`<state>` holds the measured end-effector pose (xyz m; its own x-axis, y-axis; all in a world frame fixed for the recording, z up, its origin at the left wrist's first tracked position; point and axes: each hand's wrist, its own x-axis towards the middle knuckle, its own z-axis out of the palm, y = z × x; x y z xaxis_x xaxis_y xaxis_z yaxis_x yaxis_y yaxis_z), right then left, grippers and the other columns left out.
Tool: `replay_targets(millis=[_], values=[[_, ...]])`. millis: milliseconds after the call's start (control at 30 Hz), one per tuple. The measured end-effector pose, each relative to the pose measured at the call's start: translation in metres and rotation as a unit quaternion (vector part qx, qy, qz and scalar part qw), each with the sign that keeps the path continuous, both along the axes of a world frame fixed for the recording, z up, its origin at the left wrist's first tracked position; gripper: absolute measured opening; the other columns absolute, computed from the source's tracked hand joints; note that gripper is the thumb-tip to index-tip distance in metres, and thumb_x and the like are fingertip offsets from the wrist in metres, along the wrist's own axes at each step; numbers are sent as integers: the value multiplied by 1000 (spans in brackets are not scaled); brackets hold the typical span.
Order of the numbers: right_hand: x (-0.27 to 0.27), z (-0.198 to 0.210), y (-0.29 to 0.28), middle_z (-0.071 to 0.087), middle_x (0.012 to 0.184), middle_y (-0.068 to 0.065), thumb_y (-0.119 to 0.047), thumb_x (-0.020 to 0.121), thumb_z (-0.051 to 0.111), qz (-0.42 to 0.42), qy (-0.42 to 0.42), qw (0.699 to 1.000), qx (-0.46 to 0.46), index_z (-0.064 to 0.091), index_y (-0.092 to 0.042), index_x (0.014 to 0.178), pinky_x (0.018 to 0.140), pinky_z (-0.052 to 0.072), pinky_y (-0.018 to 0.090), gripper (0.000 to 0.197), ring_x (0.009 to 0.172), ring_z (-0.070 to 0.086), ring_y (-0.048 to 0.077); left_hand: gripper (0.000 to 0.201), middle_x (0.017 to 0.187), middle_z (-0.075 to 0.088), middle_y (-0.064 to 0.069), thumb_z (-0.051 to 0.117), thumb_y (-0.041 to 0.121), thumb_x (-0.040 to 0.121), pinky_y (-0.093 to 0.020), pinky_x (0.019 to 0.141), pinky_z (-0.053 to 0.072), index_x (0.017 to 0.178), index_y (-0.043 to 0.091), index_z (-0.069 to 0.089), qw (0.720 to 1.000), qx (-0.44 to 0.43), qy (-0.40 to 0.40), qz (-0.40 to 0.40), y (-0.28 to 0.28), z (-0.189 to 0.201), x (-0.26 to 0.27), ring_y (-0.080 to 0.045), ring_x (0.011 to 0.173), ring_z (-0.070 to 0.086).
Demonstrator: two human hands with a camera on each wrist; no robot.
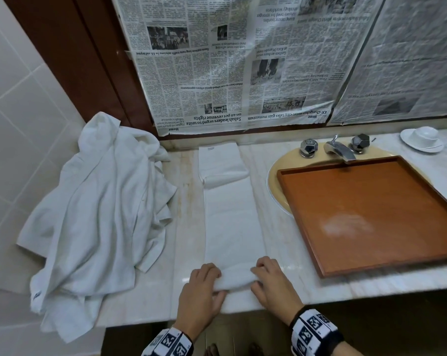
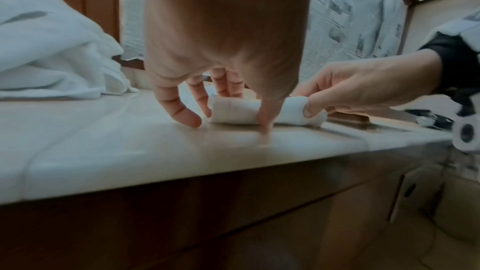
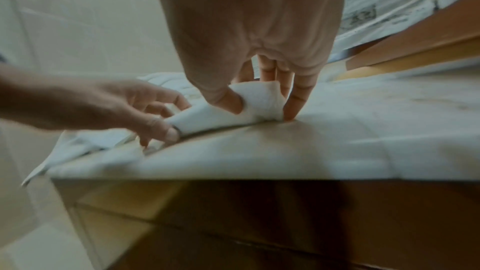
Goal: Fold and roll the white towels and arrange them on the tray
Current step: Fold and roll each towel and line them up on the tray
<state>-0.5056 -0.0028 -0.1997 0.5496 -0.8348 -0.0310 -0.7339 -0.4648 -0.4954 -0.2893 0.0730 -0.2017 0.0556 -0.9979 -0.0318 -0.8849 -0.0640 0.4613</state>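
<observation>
A white towel [image 1: 232, 222], folded into a long narrow strip, lies on the marble counter and runs away from me. Its near end is rolled into a small tight roll [image 1: 236, 278] [image 2: 233, 113] [image 3: 257, 102]. My left hand [image 1: 204, 286] [image 2: 207, 98] grips the roll's left end, fingers over the top and thumb at the front. My right hand [image 1: 268, 281] [image 3: 262, 93] pinches the right end in the same way. The brown wooden tray [image 1: 371, 214] sits over the sink to the right, with no towel on it.
A heap of loose white towels [image 1: 101, 214] covers the counter's left end and hangs over its front edge. A chrome tap [image 1: 340, 150] with two knobs stands behind the tray. A white cup and saucer [image 1: 422, 138] sits at the far right. Newspaper [image 1: 230, 60] covers the wall behind.
</observation>
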Motion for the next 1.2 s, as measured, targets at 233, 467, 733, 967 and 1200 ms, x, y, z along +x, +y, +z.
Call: replay_targets(millis=[233,467,733,967,1200], values=[[-8,10,-14,56,110,-5,-23,98,52,9,-65,994,85,65,-16,120,90,35,14,26,104,48,10,27,95,58,17,48,43,88,-21,76,40,106,33,66,998,34,51,34,-8,17,6,-5,94,49],[-4,4,-13,55,115,-7,-30,100,51,-82,-118,988,62,55,-24,124,88,47,29,24,98,57,12,20,102,59,8,56,30,91,-27,70,37,110,32,54,983,44,140,113,-22,21,5,-12,86,56],[-12,1,-15,47,122,-5,-52,85,60,2,-30,1000,-5,58,-21,117,76,51,27,44,113,45,14,18,108,46,4,54,36,98,-29,73,42,114,29,61,984,43,124,122,-24,16,6,-14,81,57],[-11,6,-21,51,121,0,-23,90,59,33,20,999,5,63,-11,118,84,48,27,30,112,46,18,47,125,46,14,57,67,86,-28,71,52,119,34,61,997,-15,47,64,-9,2,-3,-11,106,46],[-13,16,-28,51,102,-5,-43,86,42,8,-18,995,100,64,-11,101,83,36,24,41,95,41,12,48,111,57,18,52,68,87,-28,84,47,123,38,63,999,20,42,21,-13,3,4,-9,106,52]])
